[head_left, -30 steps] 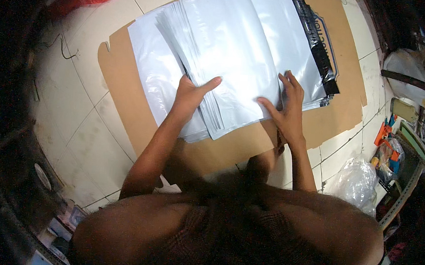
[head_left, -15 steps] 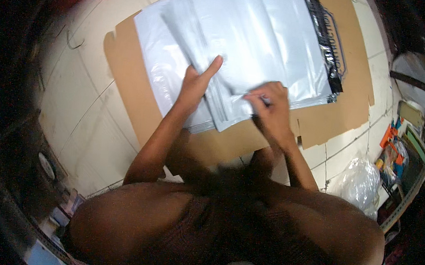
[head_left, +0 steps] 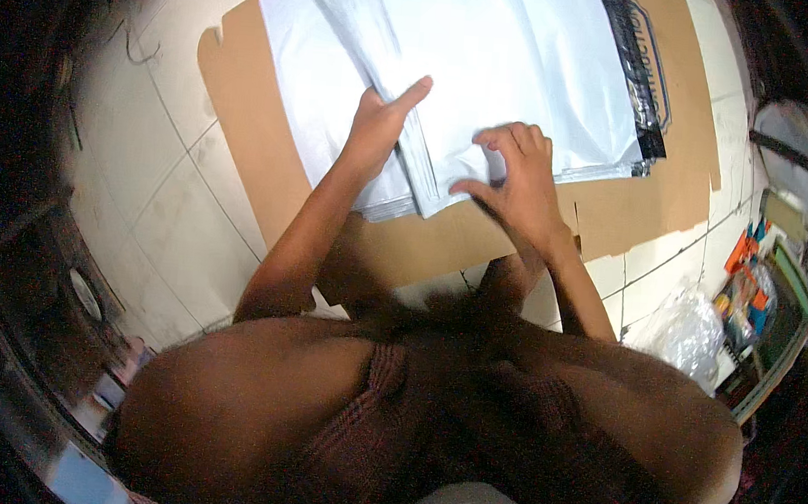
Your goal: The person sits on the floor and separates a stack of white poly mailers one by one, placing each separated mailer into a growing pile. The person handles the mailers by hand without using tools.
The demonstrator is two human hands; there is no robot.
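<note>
A stack of glossy white plastic bags [head_left: 474, 60] lies before me, with a black band [head_left: 630, 71] along its right edge. Their left sides are folded over into a thick layered edge [head_left: 415, 164] that slants across the stack. My left hand [head_left: 374, 138] grips this folded edge, thumb on top and the other fingers hidden underneath. Over the near edge of the stack, my right hand [head_left: 526, 181] is open, its thumb and fingers spread apart in a C shape. The plastic beside its fingertips is creased; whether they touch it I cannot tell.
Flattened brown cardboard [head_left: 237, 100] lies under the bags on a tiled floor [head_left: 159, 207]. To the right are a clear plastic bag [head_left: 689, 333] and a crate of mixed items with an orange object [head_left: 741, 252]. My bent knees [head_left: 236, 381] fill the near side.
My right hand has opened from a pinch on the plastic near the bags' near edge. My left hand keeps its hold on the folded edge. The view has shifted slightly.
</note>
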